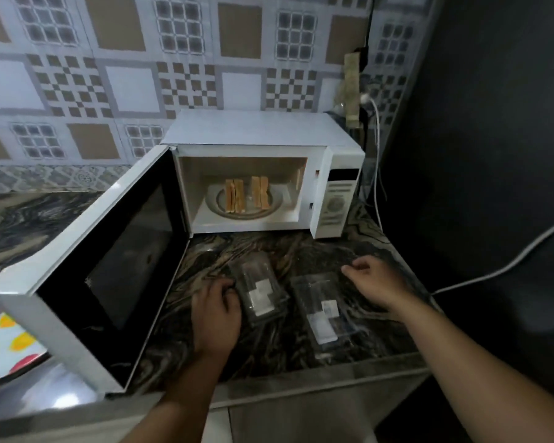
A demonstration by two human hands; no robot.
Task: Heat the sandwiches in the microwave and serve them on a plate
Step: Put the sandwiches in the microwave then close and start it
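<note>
A white microwave (pixel 333 199) stands on the dark marbled stone counter (pixel 237 251) with its door (pixel 109 266) swung wide to the left. Two toasted sandwiches (pixel 248 194) stand upright on the glass turntable inside. Two empty clear plastic sandwich packs (pixel 259 292) lie on the counter. The left hand (pixel 216 311) touches the nearer pack with curled fingers; the right hand (pixel 376 281) hovers loosely open, holding nothing. A white plate with red and yellow spots (pixel 4 340) sits behind the door.

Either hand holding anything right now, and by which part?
The left hand has its fingers on the near-left edge of one clear sandwich pack; whether it grips it cannot be told. The right hand hovers open, holding nothing.
</note>
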